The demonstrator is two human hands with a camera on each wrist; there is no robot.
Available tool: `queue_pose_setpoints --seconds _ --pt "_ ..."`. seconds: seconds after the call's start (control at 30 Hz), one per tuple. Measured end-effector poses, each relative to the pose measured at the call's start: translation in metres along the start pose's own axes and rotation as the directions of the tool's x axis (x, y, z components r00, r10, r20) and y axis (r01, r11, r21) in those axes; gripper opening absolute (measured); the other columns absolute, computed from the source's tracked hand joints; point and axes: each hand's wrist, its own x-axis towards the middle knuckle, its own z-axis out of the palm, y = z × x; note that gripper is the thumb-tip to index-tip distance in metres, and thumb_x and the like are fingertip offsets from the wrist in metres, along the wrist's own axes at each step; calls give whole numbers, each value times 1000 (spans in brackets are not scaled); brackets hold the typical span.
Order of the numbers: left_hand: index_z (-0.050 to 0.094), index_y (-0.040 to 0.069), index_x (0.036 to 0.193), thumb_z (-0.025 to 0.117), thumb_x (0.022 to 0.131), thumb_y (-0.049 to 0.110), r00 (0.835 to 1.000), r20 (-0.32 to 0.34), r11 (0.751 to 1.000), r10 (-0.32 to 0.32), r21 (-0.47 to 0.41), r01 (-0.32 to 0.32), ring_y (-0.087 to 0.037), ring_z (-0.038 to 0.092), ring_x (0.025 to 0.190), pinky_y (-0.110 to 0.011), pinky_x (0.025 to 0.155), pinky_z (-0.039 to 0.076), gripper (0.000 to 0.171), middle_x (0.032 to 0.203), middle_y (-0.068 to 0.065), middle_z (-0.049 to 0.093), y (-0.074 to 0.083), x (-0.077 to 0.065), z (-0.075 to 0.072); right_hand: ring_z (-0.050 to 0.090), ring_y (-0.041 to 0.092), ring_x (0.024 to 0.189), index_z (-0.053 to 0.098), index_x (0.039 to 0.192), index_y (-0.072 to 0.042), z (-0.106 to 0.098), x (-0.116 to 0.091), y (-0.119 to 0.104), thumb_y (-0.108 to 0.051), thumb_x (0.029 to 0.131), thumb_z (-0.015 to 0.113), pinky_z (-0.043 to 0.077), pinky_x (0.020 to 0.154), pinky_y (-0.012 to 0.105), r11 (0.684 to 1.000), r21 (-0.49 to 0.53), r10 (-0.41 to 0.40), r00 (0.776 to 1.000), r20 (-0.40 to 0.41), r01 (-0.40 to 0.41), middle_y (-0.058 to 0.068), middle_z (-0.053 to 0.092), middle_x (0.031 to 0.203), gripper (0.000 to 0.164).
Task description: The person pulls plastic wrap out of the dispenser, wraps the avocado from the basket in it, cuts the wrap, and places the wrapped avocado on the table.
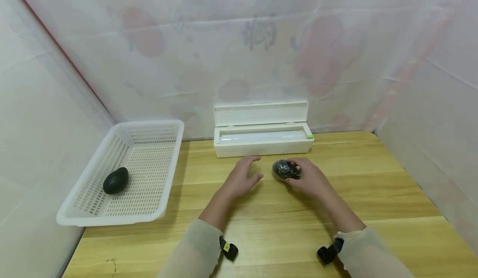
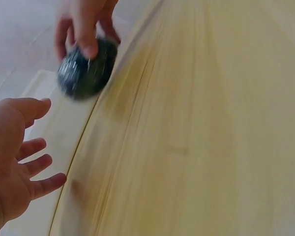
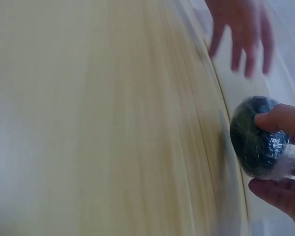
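Note:
My right hand (image 1: 311,177) grips a dark green avocado (image 1: 284,169) wrapped in clear plastic film. In the right wrist view the thumb lies on top of the wrapped avocado (image 3: 255,135), and loose film bunches near the palm. To its left my left hand (image 1: 240,178) is empty, its fingers spread and apart from the avocado; the left wrist view shows those fingers (image 2: 39,167) relaxed. Just behind both hands stands a white cling film box (image 1: 263,148), lid raised, with a roll of film (image 1: 263,136) inside.
On the left, a white perforated plastic basket (image 1: 171,178) holds another dark avocado (image 1: 116,181). The wooden table (image 1: 269,236) ends at a sheet-covered wall (image 1: 209,62) at the back, with similar sheets at both sides.

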Motion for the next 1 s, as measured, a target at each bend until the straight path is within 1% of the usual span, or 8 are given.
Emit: queue_pose_setpoints --seconds 0.17,0.23,0.33,0.5,0.63,0.8,0.9,1.0 --pt "47 17 144 64 96 27 999 -32 998 4 62 -2 -24 40 139 -41 114 35 52 147 -4 47 -7 3 -4 49 49 123 51 137 -4 -27 -10 25 -23 83 77 39 101 66 996 -21 87 996 -29 -87 29 51 134 63" --pt "48 16 142 64 96 26 999 -37 997 7 71 -5 -24 41 137 -40 114 36 50 145 -4 48 -8 4 -6 49 50 120 49 139 -3 -36 -14 33 -25 84 75 41 98 66 992 -20 126 991 -43 -127 30 49 134 65" --pt "49 16 141 64 96 26 999 -37 996 32 80 -29 -23 43 137 -39 113 37 49 144 -3 49 -8 7 -7 52 49 113 45 141 -1 -48 -18 43 -28 87 73 45 92 64 984 -17 177 981 -76 -178 32 47 133 67" --pt "49 16 141 63 96 26 996 -9 991 85 106 -83 -22 43 137 -39 112 38 48 144 -2 50 3 17 -7 50 50 113 43 144 -1 -61 -18 54 -34 89 71 43 90 67 971 -5 234 959 -159 -237 32 46 133 70" --pt "50 17 141 63 97 26 991 21 979 129 155 -131 -21 41 138 -38 112 38 47 145 -2 50 17 25 -7 47 52 117 41 146 -2 -66 -10 62 -37 89 69 40 91 69 961 -7 268 941 -207 -275 32 45 135 72" --pt "50 17 141 62 97 26 979 68 947 194 249 -205 -22 43 136 -35 112 38 47 145 -2 50 37 35 -8 45 50 120 40 147 -3 -65 7 70 -41 89 66 41 90 69 941 -65 309 920 -239 -333 32 44 137 74" --pt "50 17 141 61 98 27 968 91 914 232 321 -249 -21 46 132 -32 111 39 45 141 0 52 48 42 -10 47 49 119 41 147 -5 -62 17 70 -43 89 65 42 88 68 932 -93 319 914 -252 -351 31 45 134 73" --pt "51 17 140 59 98 28 959 109 884 261 373 -283 -20 48 129 -31 109 40 43 139 1 54 57 53 -7 48 49 118 41 147 -6 -61 25 72 -42 90 65 43 87 67 925 -105 328 908 -261 -364 31 45 133 71"
